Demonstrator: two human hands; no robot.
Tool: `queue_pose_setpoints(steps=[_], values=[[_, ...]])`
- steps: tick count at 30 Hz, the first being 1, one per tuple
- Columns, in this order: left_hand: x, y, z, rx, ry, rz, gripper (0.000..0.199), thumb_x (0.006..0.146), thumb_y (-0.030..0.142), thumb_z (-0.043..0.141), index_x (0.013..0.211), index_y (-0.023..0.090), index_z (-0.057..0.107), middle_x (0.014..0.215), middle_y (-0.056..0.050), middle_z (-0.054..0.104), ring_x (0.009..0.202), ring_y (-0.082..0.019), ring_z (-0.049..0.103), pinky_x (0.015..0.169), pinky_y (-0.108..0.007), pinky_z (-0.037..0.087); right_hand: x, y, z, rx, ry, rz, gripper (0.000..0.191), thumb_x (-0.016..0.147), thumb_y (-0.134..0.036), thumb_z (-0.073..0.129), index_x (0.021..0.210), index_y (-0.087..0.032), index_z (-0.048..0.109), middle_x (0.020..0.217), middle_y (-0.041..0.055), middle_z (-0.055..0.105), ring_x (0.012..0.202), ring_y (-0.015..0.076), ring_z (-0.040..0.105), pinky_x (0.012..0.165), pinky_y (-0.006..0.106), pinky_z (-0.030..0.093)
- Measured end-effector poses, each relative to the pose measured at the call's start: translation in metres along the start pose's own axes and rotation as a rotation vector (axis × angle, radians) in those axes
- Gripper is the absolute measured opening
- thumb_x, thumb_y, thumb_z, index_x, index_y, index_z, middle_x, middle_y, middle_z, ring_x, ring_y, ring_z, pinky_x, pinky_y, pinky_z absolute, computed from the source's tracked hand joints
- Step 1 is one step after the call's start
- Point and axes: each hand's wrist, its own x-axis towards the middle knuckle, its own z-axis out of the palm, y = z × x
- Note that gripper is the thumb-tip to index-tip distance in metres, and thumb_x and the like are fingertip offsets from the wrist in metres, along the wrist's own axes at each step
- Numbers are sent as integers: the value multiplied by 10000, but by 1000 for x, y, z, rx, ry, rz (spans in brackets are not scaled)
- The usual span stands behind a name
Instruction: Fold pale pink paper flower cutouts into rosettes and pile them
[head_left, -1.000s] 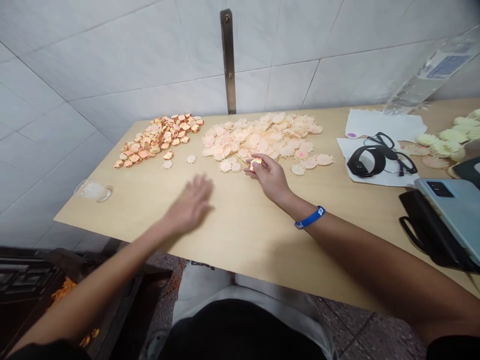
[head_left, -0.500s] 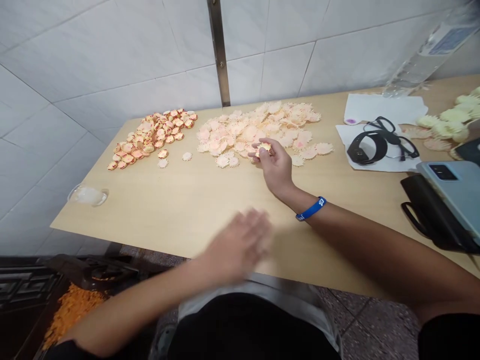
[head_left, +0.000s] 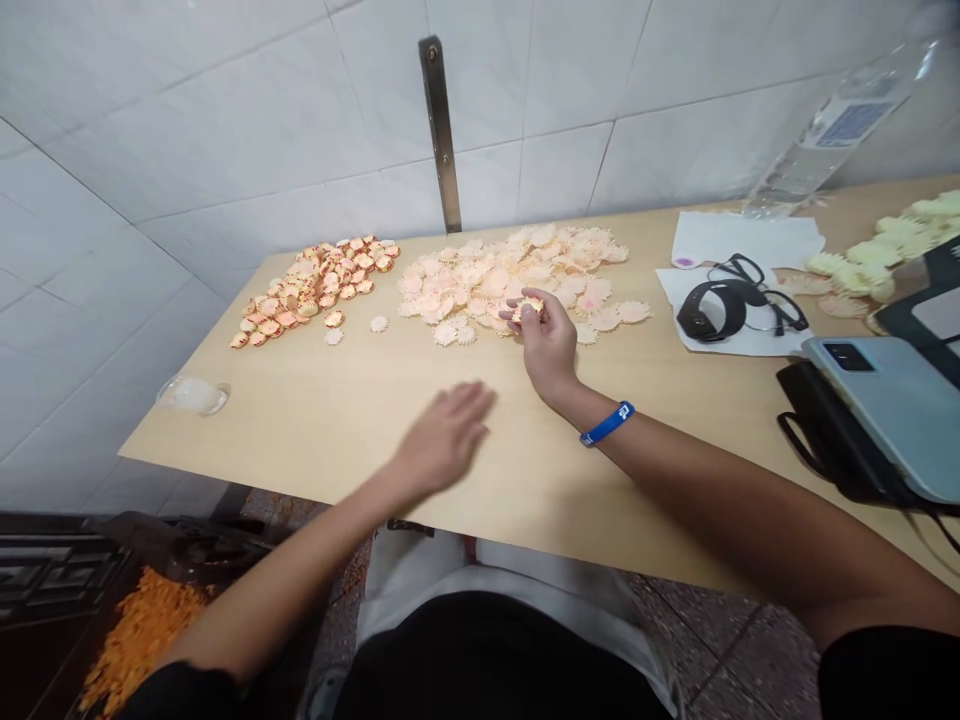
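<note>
Above the near side of a heap of pale pink, scalloped flower-like discs (head_left: 495,265), my right hand (head_left: 551,345) pinches a small red-edged scalloped flower piece (head_left: 529,308) between thumb and fingers. A blue band circles that wrist. My left hand (head_left: 442,435) is over the middle of the table, palm down, fingers stretched out and slightly blurred, holding nothing. Further left lies a pile of red-edged cupped flower pieces (head_left: 315,285). Two loose pieces, a red-edged one (head_left: 334,318) and a pale disc (head_left: 379,324), sit between the piles.
A clear cup with whitish contents (head_left: 195,395) is by the table's left edge. To the right are white paper (head_left: 795,240), eyeglasses (head_left: 787,305), a black wristband (head_left: 697,322), a phone (head_left: 892,410), a black case (head_left: 825,430), a plastic bottle (head_left: 817,150) and yellowish flowers (head_left: 892,245).
My left hand has moved left and away from me across the tabletop. The right hand keeps its hold on the red-edged flower piece. The whole view has tilted up slightly.
</note>
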Motion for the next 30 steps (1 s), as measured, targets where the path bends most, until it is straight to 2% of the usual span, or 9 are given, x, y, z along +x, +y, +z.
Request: queue_pose_setpoints(steps=[4,9,12,18,20,22,25,26,30], values=[[59,51,23,2,-40,114,587,1023,449,236,1528,159,310,1616,-102,270,1509,-263,214,1227,-468,212,-1,-5,-1,14,49,-11,333,902,-518,556,1073,-232,572,996,56,683,907,191,723,841,361,582],[100,39,17,20,-29,45,600,1023,379,245,1537,69,253,1621,-146,235,1520,-243,170,1238,-425,191,-1,-9,-4,36,49,34,313,885,-495,582,1057,-234,572,983,51,684,894,192,720,855,378,579],[75,18,9,31,-18,-69,640,1020,422,236,1536,44,251,1628,-146,197,1524,-239,143,1251,-412,153,0,-8,-5,45,19,64,317,882,-493,583,1063,-233,571,999,60,684,905,195,719,863,379,575],[2,-58,-22,76,5,-418,654,1010,414,220,1541,33,243,1624,-156,198,1514,-268,179,1248,-439,169,0,-5,-3,55,-22,117,340,869,-498,585,1061,-219,571,993,72,686,901,205,725,857,387,574],[-14,-62,-22,106,51,-528,646,1005,384,233,1526,3,259,1613,-200,202,1511,-289,178,1241,-463,179,-1,-5,-2,57,-23,105,347,867,-509,585,1059,-221,574,990,70,689,901,206,724,851,385,575],[-27,-47,-12,113,81,-446,631,1011,391,232,1534,40,259,1601,-200,239,1501,-291,217,1225,-494,218,-2,-5,-1,55,-33,88,363,867,-524,584,1066,-220,576,998,73,693,900,207,723,849,385,575],[-40,-24,1,98,-61,6,606,1014,440,278,1569,202,220,1619,-85,245,1511,-232,197,1234,-446,212,-4,-5,-1,39,-75,81,398,867,-547,578,1085,-214,581,1012,79,697,884,201,720,832,372,577],[-42,-25,0,102,-85,30,598,1015,439,285,1570,228,219,1619,-68,246,1511,-222,200,1234,-439,213,-5,-5,-1,34,-94,87,409,865,-554,576,1091,-213,581,1017,81,697,880,196,719,823,363,578],[-44,-66,-23,153,57,-444,617,1002,377,244,1522,51,307,1577,-202,286,1478,-310,275,1193,-536,268,-6,-5,-1,31,-129,123,432,859,-570,574,1089,-204,575,1030,86,689,874,187,720,800,338,575]])
